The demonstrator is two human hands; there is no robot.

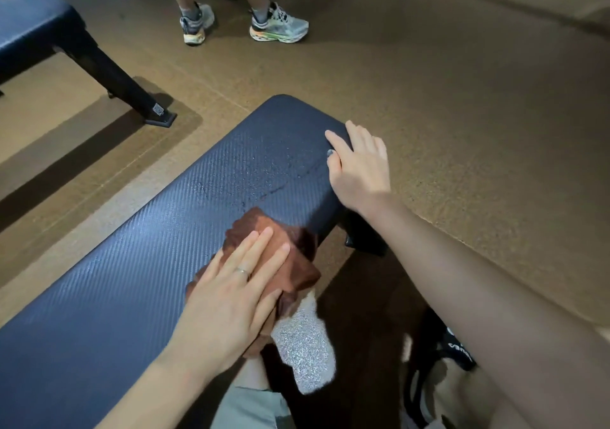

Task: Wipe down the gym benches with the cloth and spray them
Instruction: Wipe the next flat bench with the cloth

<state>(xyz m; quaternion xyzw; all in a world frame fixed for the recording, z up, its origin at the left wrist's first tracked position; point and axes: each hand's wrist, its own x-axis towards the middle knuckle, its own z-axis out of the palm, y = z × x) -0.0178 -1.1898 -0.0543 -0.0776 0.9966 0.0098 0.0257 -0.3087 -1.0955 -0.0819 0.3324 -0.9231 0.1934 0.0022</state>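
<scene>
A dark blue padded gym bench (138, 263) runs from the lower left to the middle of the view. Fine wet droplets and streaks lie on its far end. My left hand (231, 293) presses a brown cloth (293, 263) flat on the pad near its right edge, fingers straight. My right hand (359, 168) rests on the far right corner of the bench, fingers spread over the edge and holding nothing. No spray bottle is in view.
A second dark bench (36, 29) with a black leg (132, 95) stands at the upper left. A person's legs and sneakers (279, 24) are on the brown floor beyond the bench. A black bag (439, 356) lies at the lower right.
</scene>
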